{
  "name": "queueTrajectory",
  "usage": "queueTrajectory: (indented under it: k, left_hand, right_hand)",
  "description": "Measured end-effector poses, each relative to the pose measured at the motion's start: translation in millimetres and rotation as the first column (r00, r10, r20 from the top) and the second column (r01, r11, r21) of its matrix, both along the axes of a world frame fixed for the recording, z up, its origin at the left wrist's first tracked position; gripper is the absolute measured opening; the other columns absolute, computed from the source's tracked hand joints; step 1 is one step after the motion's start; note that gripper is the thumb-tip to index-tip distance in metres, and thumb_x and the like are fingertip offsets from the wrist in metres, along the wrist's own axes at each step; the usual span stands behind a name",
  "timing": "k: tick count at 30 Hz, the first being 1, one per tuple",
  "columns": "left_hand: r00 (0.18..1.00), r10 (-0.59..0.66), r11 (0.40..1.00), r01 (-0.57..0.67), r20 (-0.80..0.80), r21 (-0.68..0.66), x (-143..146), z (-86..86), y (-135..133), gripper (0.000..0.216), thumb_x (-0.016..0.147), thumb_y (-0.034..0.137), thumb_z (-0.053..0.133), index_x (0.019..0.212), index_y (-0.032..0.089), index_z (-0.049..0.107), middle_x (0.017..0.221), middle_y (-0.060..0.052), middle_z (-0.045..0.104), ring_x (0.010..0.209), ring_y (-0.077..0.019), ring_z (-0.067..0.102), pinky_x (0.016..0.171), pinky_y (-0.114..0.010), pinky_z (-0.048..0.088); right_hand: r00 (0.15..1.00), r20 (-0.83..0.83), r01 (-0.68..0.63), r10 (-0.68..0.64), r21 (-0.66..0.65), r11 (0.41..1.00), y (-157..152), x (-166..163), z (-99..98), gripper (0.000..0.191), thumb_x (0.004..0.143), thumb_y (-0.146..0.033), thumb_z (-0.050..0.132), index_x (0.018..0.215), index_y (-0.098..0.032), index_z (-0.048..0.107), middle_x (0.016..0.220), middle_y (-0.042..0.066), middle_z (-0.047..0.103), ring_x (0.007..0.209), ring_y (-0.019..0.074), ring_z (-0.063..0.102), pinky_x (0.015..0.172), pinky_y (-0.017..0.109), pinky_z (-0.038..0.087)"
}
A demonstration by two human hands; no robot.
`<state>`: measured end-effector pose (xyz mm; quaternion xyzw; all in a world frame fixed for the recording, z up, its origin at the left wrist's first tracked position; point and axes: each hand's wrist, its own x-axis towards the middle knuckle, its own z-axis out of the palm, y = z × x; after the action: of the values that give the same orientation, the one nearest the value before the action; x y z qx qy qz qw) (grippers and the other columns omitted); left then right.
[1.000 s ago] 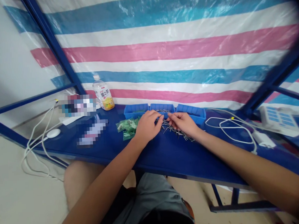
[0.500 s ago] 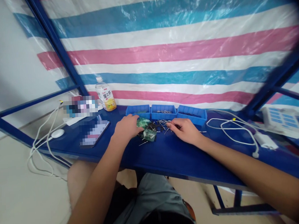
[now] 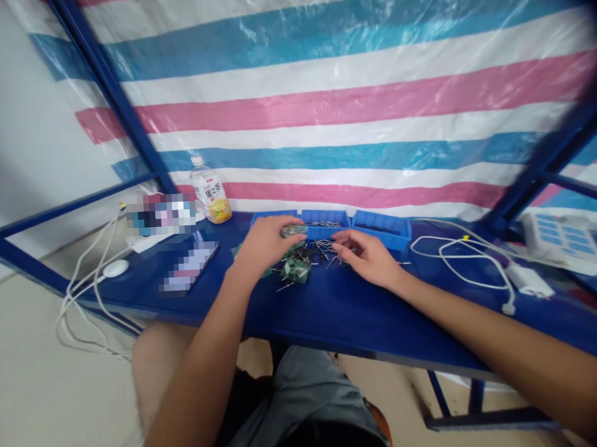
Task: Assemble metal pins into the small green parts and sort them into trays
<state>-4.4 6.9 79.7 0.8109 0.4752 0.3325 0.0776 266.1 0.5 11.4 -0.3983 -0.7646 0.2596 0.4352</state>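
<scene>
My left hand (image 3: 268, 242) is pinched around a small greenish clear packet (image 3: 289, 231), raised in front of the left and middle blue bins. Below it lies a loose pile of thin metal-legged parts (image 3: 307, 252), dark and silvery, mixed with crumpled green plastic (image 3: 297, 271). At the pile's right side is my right hand (image 3: 369, 256), its thumb and fingers curled close together near the thin silvery pieces. Whatever its fingertips hold is too small to make out. Behind the pile stand the left bin (image 3: 265, 216), the middle bin (image 3: 339, 216) with silvery pins, and the right bin (image 3: 402, 231) with dark pieces.
On the blue table (image 3: 333, 315), a phone (image 3: 193, 268) and a drink bottle (image 3: 211, 191) are to the left. White cables (image 3: 445, 256), a charger (image 3: 532, 281) and a white box with blue squares (image 3: 564, 239) lie right. A striped plastic sheet (image 3: 322, 109) hangs behind.
My left hand has lifted from the green plastic and shifted up and right, with the greenish packet now showing in its fingers. My right hand stays by the pile, its fingers slightly shifted.
</scene>
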Motion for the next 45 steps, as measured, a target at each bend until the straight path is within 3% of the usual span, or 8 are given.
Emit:
queueTrajectory:
  k: [2, 5, 7, 12, 17, 25, 32, 45]
  left_hand:
    - [0.978, -0.159, 0.983, 0.169, 0.137, -0.072, 21.7, -0.2, 4.4, 0.030, 0.091, 0.045, 0.073, 0.115, 0.027, 0.081, 0.111, -0.005, 0.081, 0.097, -0.0266, 0.076, 0.092, -0.038, 0.060]
    - [0.918, -0.252, 0.941, 0.307, 0.306, -0.145, 52.3, -11.9, 19.2, 0.025, 0.091, 0.038, 0.074, 0.110, 0.024, 0.082, 0.114, -0.006, 0.081, 0.105, -0.0259, 0.076, 0.095, -0.037, 0.060]
    - [0.896, -0.257, 0.931, 0.330, 0.361, -0.158, 66.6, -23.8, 30.7, 0.022, 0.091, 0.037, 0.075, 0.107, 0.024, 0.082, 0.114, -0.007, 0.081, 0.106, -0.0255, 0.075, 0.094, -0.038, 0.060]
    - [0.848, -0.249, 0.928, 0.346, 0.467, -0.134, 83.0, -52.0, 43.8, 0.033, 0.091, 0.037, 0.076, 0.120, 0.022, 0.078, 0.113, -0.009, 0.080, 0.099, -0.0236, 0.075, 0.093, -0.040, 0.060]
    - [0.708, -0.188, 0.878, 0.432, 0.681, -0.207, 85.4, -66.4, 35.0, 0.046, 0.095, 0.038, 0.073, 0.135, 0.016, 0.066, 0.109, -0.013, 0.078, 0.097, -0.0227, 0.076, 0.087, -0.037, 0.062]
    - [0.735, -0.207, 0.882, 0.425, 0.646, -0.201, 75.4, -60.0, 22.9, 0.049, 0.088, 0.038, 0.081, 0.132, 0.020, 0.069, 0.098, -0.008, 0.079, 0.090, -0.0213, 0.076, 0.088, -0.034, 0.059]
    - [0.695, -0.205, 0.889, 0.427, 0.689, -0.166, 76.9, -61.9, 21.6, 0.042, 0.089, 0.032, 0.080, 0.127, 0.018, 0.069, 0.109, -0.011, 0.079, 0.099, -0.0227, 0.076, 0.093, -0.036, 0.059]
    - [0.705, -0.225, 0.880, 0.444, 0.672, -0.171, 74.6, -63.7, 23.1, 0.046, 0.089, 0.031, 0.080, 0.131, 0.019, 0.067, 0.102, -0.010, 0.079, 0.094, -0.0218, 0.077, 0.089, -0.036, 0.061]
  right_hand:
    - [0.988, -0.150, -0.047, 0.030, -0.106, 0.993, 3.0, -0.4, -2.3, 0.048, 0.092, -0.057, 0.071, 0.128, -0.026, 0.065, 0.113, 0.010, 0.075, 0.078, 0.0221, 0.071, 0.054, 0.032, 0.054]
    - [0.960, -0.274, -0.121, 0.063, -0.201, 0.972, 6.8, 0.7, -3.4, 0.045, 0.087, -0.056, 0.077, 0.116, -0.024, 0.067, 0.098, 0.007, 0.078, 0.062, 0.0175, 0.066, 0.055, 0.033, 0.056]
    - [0.947, -0.319, -0.122, 0.046, -0.223, 0.967, 8.8, 2.2, -3.1, 0.042, 0.084, -0.056, 0.080, 0.105, -0.023, 0.067, 0.086, 0.004, 0.077, 0.058, 0.0167, 0.065, 0.059, 0.034, 0.059]
    - [0.909, -0.417, -0.094, -0.022, -0.256, 0.962, 13.2, 6.3, -3.8, 0.044, 0.076, -0.056, 0.087, 0.092, -0.022, 0.064, 0.082, 0.003, 0.075, 0.067, 0.0190, 0.072, 0.063, 0.034, 0.060]
    - [0.902, -0.428, -0.041, -0.059, -0.222, 0.974, 15.2, 12.1, -5.3, 0.044, 0.078, -0.054, 0.087, 0.093, -0.022, 0.063, 0.077, -0.001, 0.071, 0.059, 0.0142, 0.068, 0.061, 0.031, 0.058]
    - [0.901, -0.433, -0.109, -0.005, -0.237, 0.965, 8.3, 10.8, -4.0, 0.041, 0.072, -0.050, 0.093, 0.095, -0.024, 0.070, 0.089, 0.002, 0.077, 0.075, 0.0188, 0.072, 0.076, 0.036, 0.063]
    - [0.926, -0.369, 0.014, -0.087, -0.194, 0.981, 7.9, 12.5, -2.2, 0.039, 0.073, -0.051, 0.091, 0.093, -0.024, 0.071, 0.075, 0.000, 0.073, 0.067, 0.0194, 0.070, 0.070, 0.036, 0.060]
    - [0.935, -0.351, -0.017, -0.049, -0.182, 0.983, 5.6, 11.4, -2.4, 0.034, 0.080, -0.053, 0.085, 0.093, -0.025, 0.070, 0.081, 0.001, 0.077, 0.070, 0.0212, 0.073, 0.073, 0.037, 0.059]
